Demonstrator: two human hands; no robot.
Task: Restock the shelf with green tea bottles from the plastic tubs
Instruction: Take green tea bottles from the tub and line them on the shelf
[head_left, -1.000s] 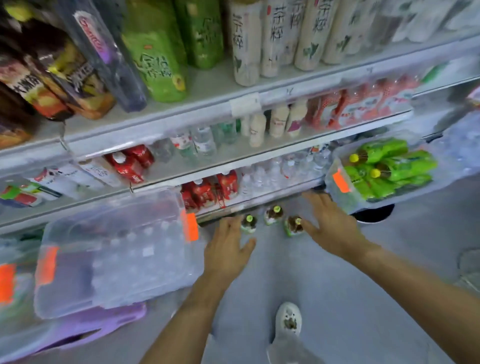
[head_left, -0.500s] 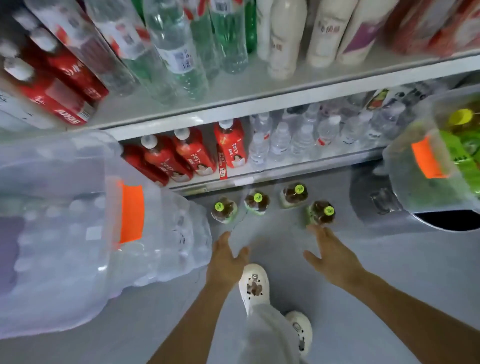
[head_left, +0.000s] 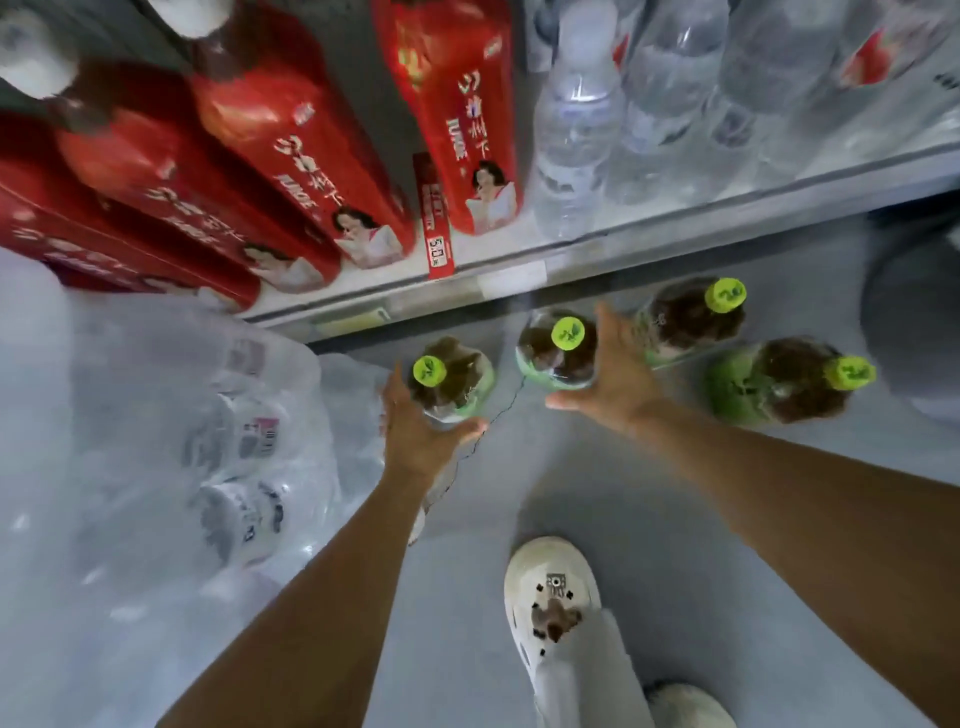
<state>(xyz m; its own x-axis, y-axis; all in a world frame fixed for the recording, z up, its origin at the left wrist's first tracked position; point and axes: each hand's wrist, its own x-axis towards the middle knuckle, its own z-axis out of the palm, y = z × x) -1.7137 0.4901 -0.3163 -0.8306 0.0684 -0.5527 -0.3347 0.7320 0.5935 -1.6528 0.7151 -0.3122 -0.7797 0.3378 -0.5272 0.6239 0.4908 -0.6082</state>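
Several green tea bottles with lime caps stand on the grey floor in front of the bottom shelf (head_left: 649, 236). My left hand (head_left: 415, 434) reaches the leftmost tea bottle (head_left: 457, 382), fingers along its left side and thumb under its near edge, the bottle sitting in the gap between them. My right hand (head_left: 610, 382) is spread open at the second tea bottle (head_left: 553, 358), fingers pointing up between it and the third tea bottle (head_left: 685, 322), thumb stretched out below. A fourth tea bottle (head_left: 779, 382) stands further right. No tea bottle is lifted.
A clear plastic tub (head_left: 156, 415) holding water bottles fills the left side, close to my left arm. The bottom shelf holds red-labelled bottles (head_left: 311, 156) and clear water bottles (head_left: 576, 130). My white shoe (head_left: 550, 597) is below the hands. A dark rounded object (head_left: 909, 322) sits at right.
The view has dropped close to the floor. Both hands have moved forward from short of the bottles to the two leftmost ones.
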